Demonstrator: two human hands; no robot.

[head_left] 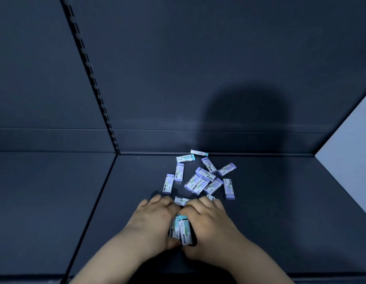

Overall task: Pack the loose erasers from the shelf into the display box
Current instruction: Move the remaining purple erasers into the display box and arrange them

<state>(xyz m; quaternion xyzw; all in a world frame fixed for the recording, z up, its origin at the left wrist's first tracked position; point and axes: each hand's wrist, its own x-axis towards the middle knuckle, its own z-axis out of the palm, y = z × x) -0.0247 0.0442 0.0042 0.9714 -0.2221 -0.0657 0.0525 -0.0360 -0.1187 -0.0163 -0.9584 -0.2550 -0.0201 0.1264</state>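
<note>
Several loose erasers (200, 177) in white sleeves with purple or teal ends lie scattered on the dark shelf (280, 201), near the back wall. My left hand (153, 218) and my right hand (210, 220) are cupped together at the near side of the pile. Between them they grip a small bunch of erasers (183, 230) standing on end. One more eraser (181, 200) lies just past my fingertips. No display box is in view.
A slotted upright rail (92, 78) runs down the back panel to the shelf's left joint. A pale wall (350, 136) borders the right. The shelf's front lip (321, 277) is near the bottom edge.
</note>
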